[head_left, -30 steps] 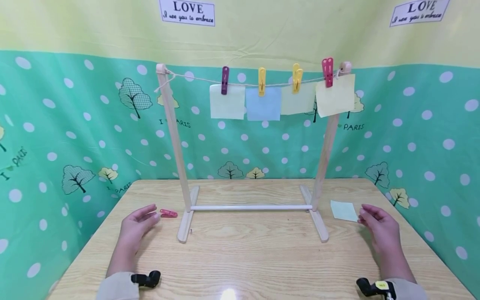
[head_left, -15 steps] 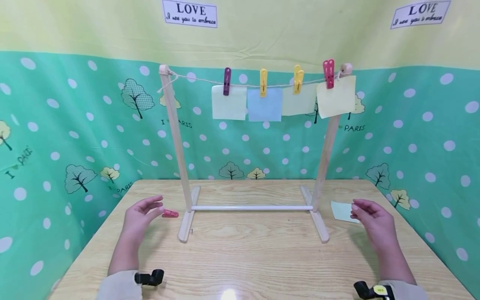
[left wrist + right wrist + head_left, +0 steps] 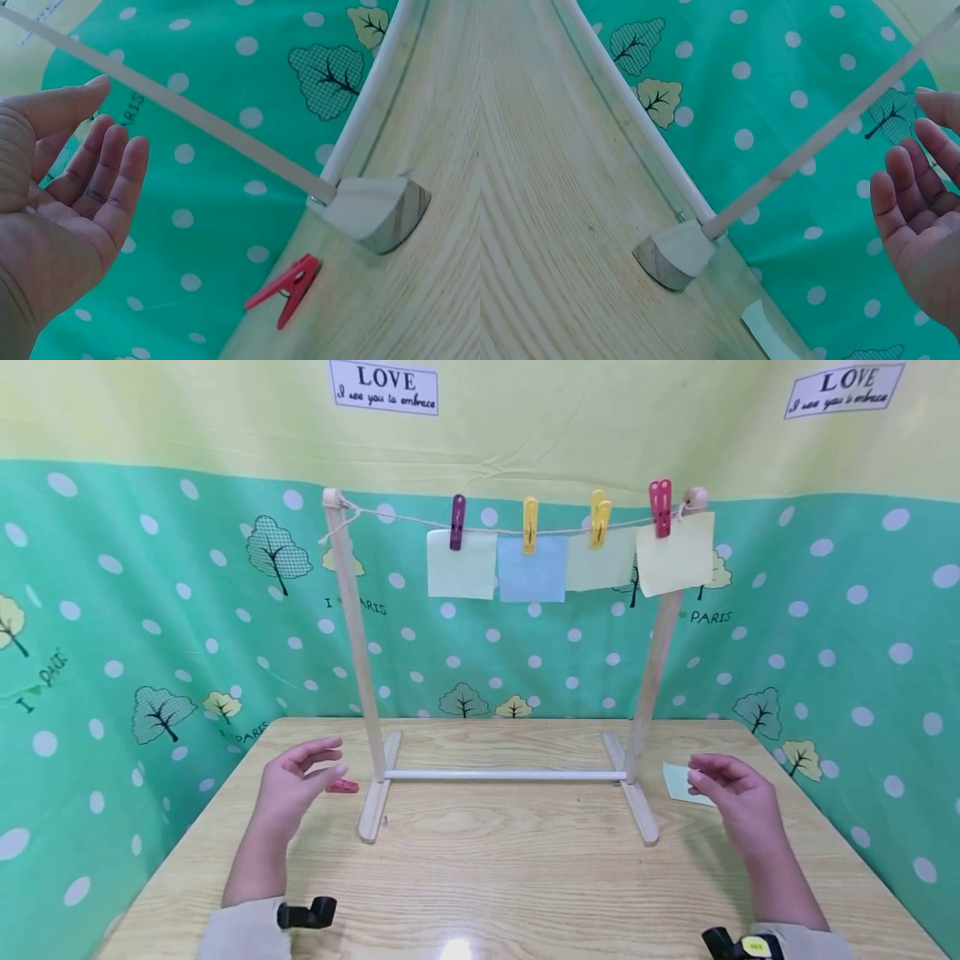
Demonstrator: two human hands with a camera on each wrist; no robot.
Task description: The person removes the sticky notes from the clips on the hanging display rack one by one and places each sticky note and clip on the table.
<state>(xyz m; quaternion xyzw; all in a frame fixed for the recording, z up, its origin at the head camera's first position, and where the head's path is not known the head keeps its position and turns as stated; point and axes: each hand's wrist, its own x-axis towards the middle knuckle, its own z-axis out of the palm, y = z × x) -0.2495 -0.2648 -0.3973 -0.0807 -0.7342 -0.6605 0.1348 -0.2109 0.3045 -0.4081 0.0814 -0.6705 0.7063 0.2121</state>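
My left hand hovers above the table's left side with loosely bent fingers and nothing in them. Just beyond it, a pink clothespin lies on the wood, partly covered by the thumb in the head view; the left wrist view shows the whole clothespin. On the other side, my right hand is raised, empty, its fingers relaxed. A pale green paper square lies behind it, partly hidden by the fingers. Only one end of that paper shows in the right wrist view.
A wooden stand carries a string. Hanging there are a pale sheet under a purple clothespin, a blue sheet and a pale green sheet under yellow clothespins, and a cream sheet under a pink clothespin.
Both hands have lifted and moved inward, the left one to the right and the right one to the left. The pink clothespin and the paper square stay on the table.
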